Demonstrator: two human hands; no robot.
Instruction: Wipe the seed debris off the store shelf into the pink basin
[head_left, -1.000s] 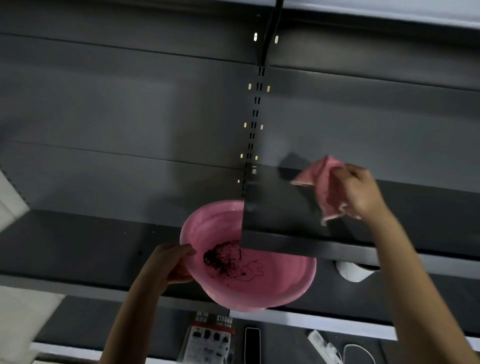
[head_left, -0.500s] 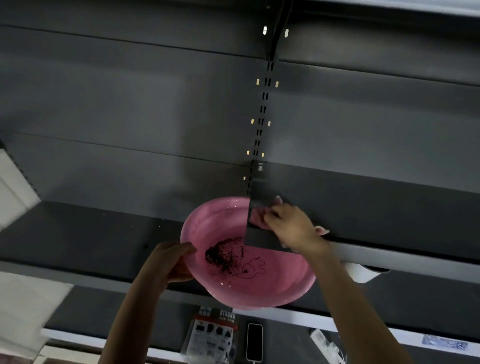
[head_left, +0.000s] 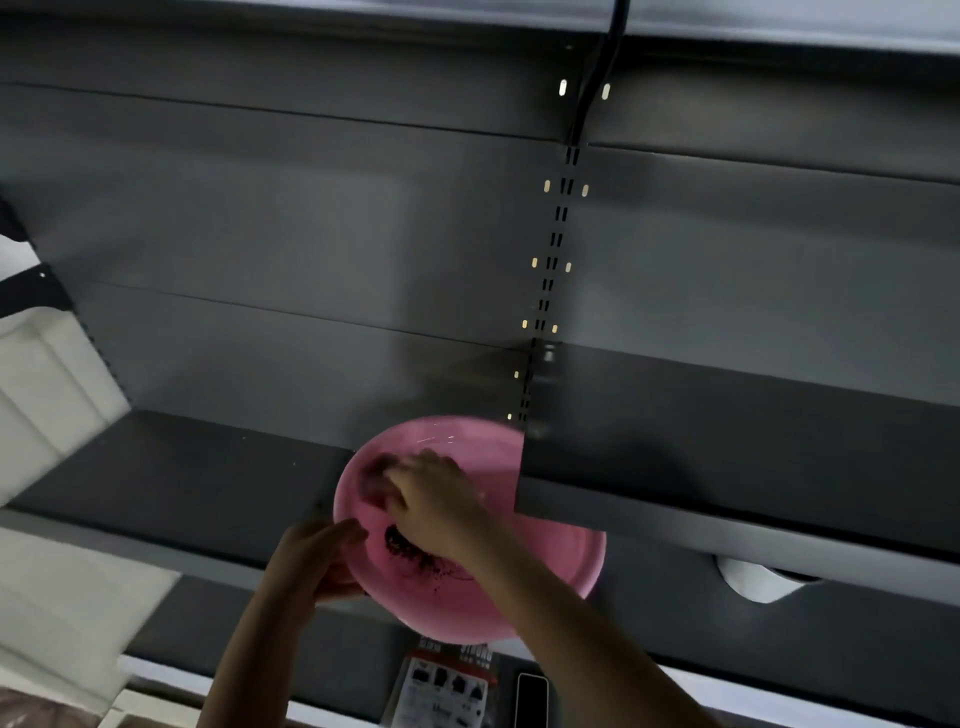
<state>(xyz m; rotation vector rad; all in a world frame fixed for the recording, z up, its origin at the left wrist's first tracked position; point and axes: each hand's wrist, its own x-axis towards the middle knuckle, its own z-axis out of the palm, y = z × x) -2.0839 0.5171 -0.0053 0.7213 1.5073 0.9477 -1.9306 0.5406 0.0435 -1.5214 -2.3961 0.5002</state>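
Round pink plastic basin (head_left: 550, 582): the left hand (head_left: 311, 558) is gripping its rim at 9 o'clock, tucking it under the cut end of the dark grey metal store shelf (head_left: 727, 467) so that swept matter is dropping inside. Right hand (head_left: 431, 501): curled over the basin's upper left, apparently bunching a blurred pink cloth (head_left: 371, 483), probably shaking it out. Black seed debris (head_left: 410, 553): lying heaped at the basin's centre, just below that hand.

Head view, close, angled down onto dark shelf (head_left: 727, 457)
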